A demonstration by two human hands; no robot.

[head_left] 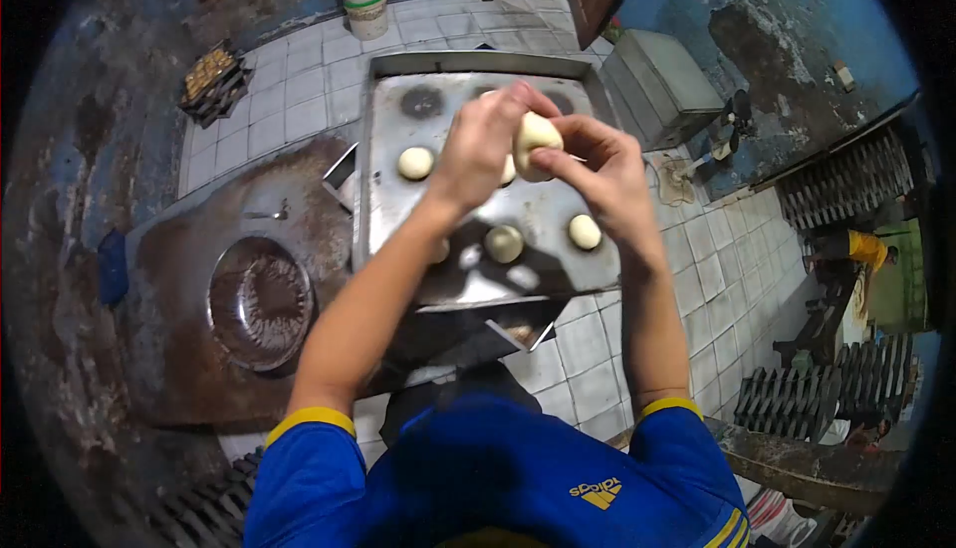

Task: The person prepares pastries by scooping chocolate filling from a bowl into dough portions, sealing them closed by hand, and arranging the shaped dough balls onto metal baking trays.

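Note:
Above a metal baking tray (588,269), a pale piece of dough (538,138) is held up between my two hands. My right hand (605,165) pinches it between thumb and fingers. My left hand (480,145) is curled against its other side, the fingertips partly hidden. Several round dough balls lie apart on the tray: one dough ball (415,163) left of my left hand, another (504,243) nearer my body, and a third (585,231) below my right hand. Others are partly covered by my hands and left forearm.
A round metal bowl (261,304) rests on the worn brown table (169,349) at left. White buckets (366,5) stand on the tiled floor behind the tray. A grey metal box (662,75) is at right. Farther right, a person in yellow (868,249) appears near stacked dark racks (846,185).

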